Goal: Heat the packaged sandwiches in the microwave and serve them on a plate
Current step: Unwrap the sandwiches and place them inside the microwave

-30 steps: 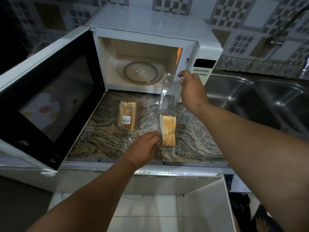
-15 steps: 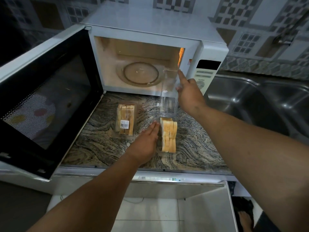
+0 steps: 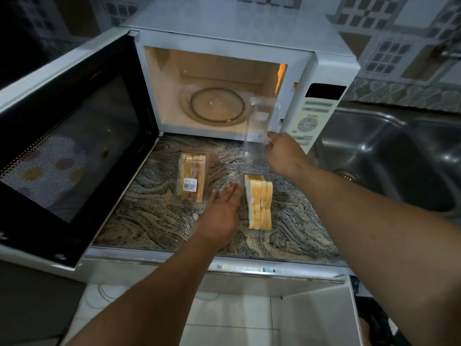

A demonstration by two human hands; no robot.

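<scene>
A white microwave [image 3: 239,28] stands at the back of the granite counter, its door [image 3: 67,146] swung wide to the left and its glass turntable [image 3: 217,106] bare. On the counter lies a wrapped sandwich pack [image 3: 191,176] with a barcode label. To its right a second sandwich [image 3: 258,202] lies with its clear plastic wrapper [image 3: 257,136] pulled up and off it. My right hand [image 3: 283,154] pinches that wrapper above the bread. My left hand [image 3: 223,214] lies flat with fingers extended, just left of the unwrapped sandwich.
A steel double sink [image 3: 389,156] lies right of the microwave, with a tap [image 3: 446,52] on the tiled wall. The counter's front edge [image 3: 217,259] runs below my hands; white floor tiles show beneath it.
My right hand has drawn the clear wrapper lower and nearer to me. My left hand released the sandwich's edge and flattened out beside it. The camera has moved closer.
</scene>
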